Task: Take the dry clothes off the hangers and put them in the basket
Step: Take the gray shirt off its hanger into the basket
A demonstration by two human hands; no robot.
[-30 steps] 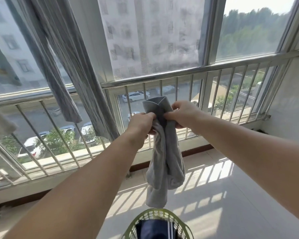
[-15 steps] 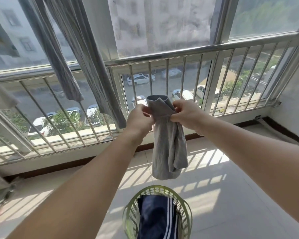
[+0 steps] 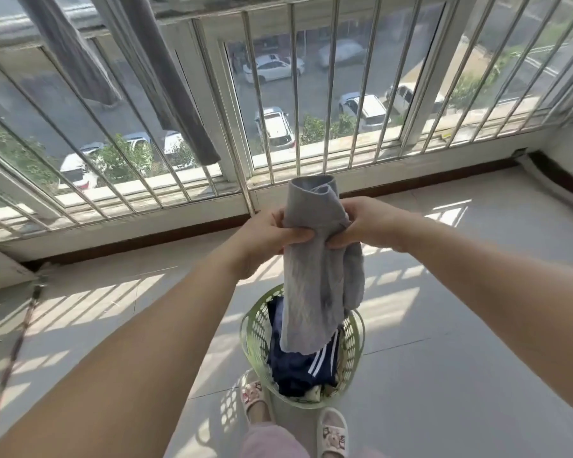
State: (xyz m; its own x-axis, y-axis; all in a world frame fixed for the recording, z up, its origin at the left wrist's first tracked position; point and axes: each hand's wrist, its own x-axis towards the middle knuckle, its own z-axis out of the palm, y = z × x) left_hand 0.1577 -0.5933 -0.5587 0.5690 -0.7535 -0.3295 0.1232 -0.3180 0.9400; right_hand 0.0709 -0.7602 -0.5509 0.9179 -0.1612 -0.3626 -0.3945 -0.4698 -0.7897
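Note:
A folded grey garment [image 3: 315, 285] hangs from both my hands over the basket. My left hand [image 3: 265, 239] grips its upper part from the left, and my right hand [image 3: 364, 226] pinches it from the right. Its lower end dangles over the light green laundry basket [image 3: 250, 328], which stands on the floor between my feet. Dark blue clothing with white stripes [image 3: 301, 368] lies inside the basket. Dark grey clothes [image 3: 166, 77] still hang at the upper left, in front of the window; no hanger shows.
A metal railing [image 3: 361, 94] with vertical bars runs along the window ahead. A pole or cord [image 3: 17, 338] leans at the left over the tiled floor. My slippered feet [image 3: 331, 431] stand just behind the basket. A white wall closes the right side.
My head has tilted down, bringing the whole basket and my feet into view. Both hands have lowered the grey garment, so its end now hangs over the basket.

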